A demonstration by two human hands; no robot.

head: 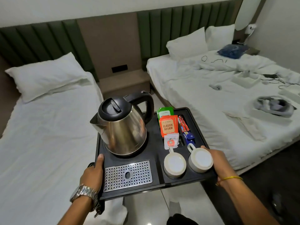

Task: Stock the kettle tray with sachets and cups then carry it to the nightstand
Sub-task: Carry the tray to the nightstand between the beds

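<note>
Tray (155, 159) loaded, both hands clamped on its side edges: left hand (93, 173), right hand (215, 161). Nightstand (124, 82) dead ahead at 12 o'clock, between the beds, equidistant from both.

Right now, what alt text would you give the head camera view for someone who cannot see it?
Two bare hands, left hand and right hand, carry a black kettle tray between two white beds toward a nightstand. On the tray stand a steel kettle, tea sachets and two upturned white cups, beside a perforated metal drip grate.
</note>
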